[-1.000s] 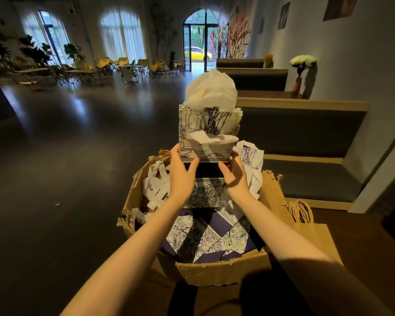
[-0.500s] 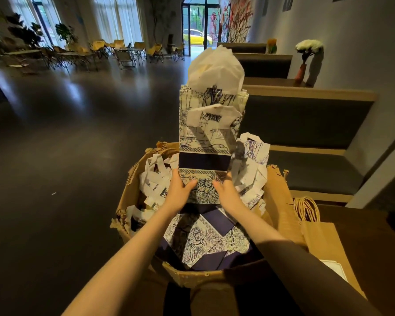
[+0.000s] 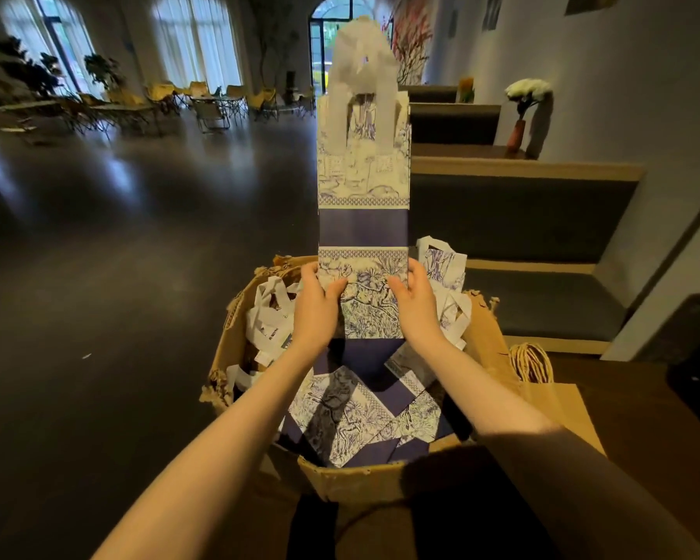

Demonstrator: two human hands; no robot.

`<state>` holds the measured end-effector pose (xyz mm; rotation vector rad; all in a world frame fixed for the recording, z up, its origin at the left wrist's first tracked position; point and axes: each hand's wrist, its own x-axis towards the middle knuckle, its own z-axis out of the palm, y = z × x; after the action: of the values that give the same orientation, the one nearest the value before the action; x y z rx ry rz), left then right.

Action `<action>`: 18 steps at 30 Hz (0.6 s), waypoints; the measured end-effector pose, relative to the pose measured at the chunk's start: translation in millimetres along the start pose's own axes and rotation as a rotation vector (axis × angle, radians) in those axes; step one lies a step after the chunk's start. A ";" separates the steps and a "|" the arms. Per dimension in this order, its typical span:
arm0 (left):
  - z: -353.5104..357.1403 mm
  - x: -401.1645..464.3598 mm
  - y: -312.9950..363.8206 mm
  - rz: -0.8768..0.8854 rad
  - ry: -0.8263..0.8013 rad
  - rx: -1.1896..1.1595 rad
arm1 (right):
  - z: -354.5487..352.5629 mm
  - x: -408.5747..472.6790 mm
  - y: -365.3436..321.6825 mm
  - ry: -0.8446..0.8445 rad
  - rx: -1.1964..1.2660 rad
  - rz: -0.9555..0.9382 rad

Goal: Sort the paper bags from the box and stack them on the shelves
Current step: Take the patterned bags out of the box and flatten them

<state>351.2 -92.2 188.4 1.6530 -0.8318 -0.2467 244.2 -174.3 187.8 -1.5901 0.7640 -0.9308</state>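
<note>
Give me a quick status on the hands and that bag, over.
Left hand and right hand grip blue-print paper bag at its lower edges. Bag upright above cardboard box. Nothing blocking.

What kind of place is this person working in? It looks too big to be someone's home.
Probably a café or event hall, though I can't be sure. Groups of chairs and small tables fill the far end below tall arched windows, long stepped benches line the right wall, and a vase of white flowers stands there as decoration.
</note>
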 end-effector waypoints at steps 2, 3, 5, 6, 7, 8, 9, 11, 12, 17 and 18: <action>1.3 -6.3 13.3 0.026 -0.011 -0.027 | -8.5 -5.3 -12.1 0.032 -0.012 -0.025; 3.2 -9.8 18.3 0.033 -0.015 -0.043 | -12.6 -9.4 -17.8 0.048 -0.002 -0.041; 8.9 -18.2 27.0 0.031 -0.027 -0.076 | -22.3 -16.5 -21.4 0.073 0.024 -0.046; 12.1 -23.0 31.2 0.035 -0.031 -0.087 | -28.1 -20.2 -21.6 0.093 0.019 -0.040; 16.0 -27.4 34.8 0.036 -0.041 -0.088 | -33.8 -24.7 -22.7 0.114 0.019 -0.044; 20.2 -32.1 38.9 0.034 -0.052 -0.088 | -40.1 -28.6 -22.2 0.129 0.010 -0.044; 25.0 -36.3 41.8 0.029 -0.069 -0.088 | -47.4 -33.0 -22.3 0.141 0.012 -0.046; 35.3 -44.4 48.0 0.022 -0.100 -0.093 | -63.6 -38.2 -20.6 0.152 0.027 -0.042; 41.1 -47.5 51.1 0.020 -0.110 -0.097 | -72.4 -39.8 -20.5 0.145 0.032 -0.033; 76.6 -58.5 70.9 0.007 -0.145 -0.100 | -120.4 -43.5 -22.6 0.141 0.095 -0.009; 86.5 -60.9 75.9 0.010 -0.146 -0.102 | -131.9 -43.1 -21.1 0.141 0.101 -0.004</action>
<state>228.3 -122.8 218.4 1.5491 -0.9214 -0.4003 108.1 -195.7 214.5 -1.4504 0.7987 -1.0762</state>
